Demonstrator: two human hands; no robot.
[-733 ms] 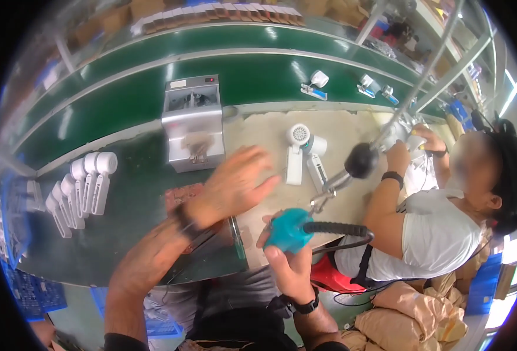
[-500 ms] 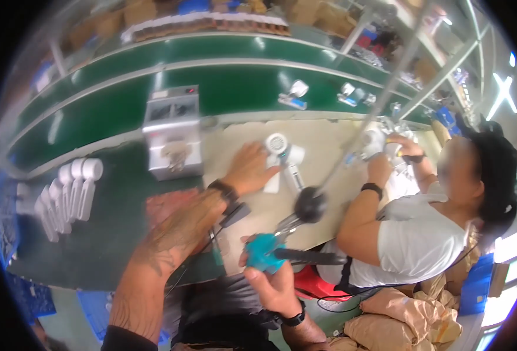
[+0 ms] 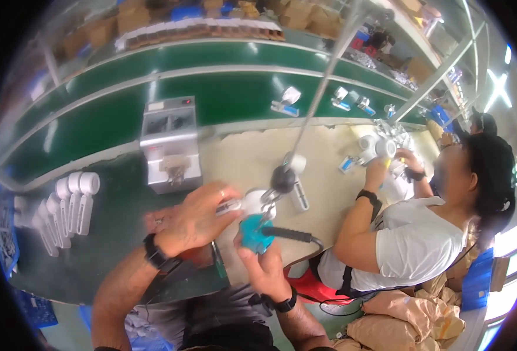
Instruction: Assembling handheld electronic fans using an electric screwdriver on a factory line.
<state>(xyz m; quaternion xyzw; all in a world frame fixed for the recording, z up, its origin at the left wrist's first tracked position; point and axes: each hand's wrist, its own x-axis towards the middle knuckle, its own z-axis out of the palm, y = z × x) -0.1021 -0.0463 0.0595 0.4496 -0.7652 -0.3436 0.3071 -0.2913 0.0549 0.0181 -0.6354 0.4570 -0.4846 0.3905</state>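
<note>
My left hand (image 3: 197,213) is closed around the handle of a white handheld device with a round head (image 3: 257,203). In my right hand (image 3: 265,272) is a teal electric screwdriver (image 3: 255,234), with a black cable sleeve running off to the right. The screwdriver hangs by a metal hook below a black ball on a cord and partly covers the device's head. Whether its tip touches the device is hidden. A second white device (image 3: 300,196) lies on the pale mat just beyond the black ball.
Several white devices (image 3: 83,202) stand in a row at left. A silver box-shaped machine (image 3: 172,146) sits behind my left hand. A green conveyor (image 3: 223,90) carries several white and blue parts. At right, a co-worker (image 3: 396,234) handles white parts. Paper sacks (image 3: 411,316) lie below.
My left hand has taken hold of a white device and drawn it back toward me, to the left. My right hand has brought the screwdriver up and left, close to the device.
</note>
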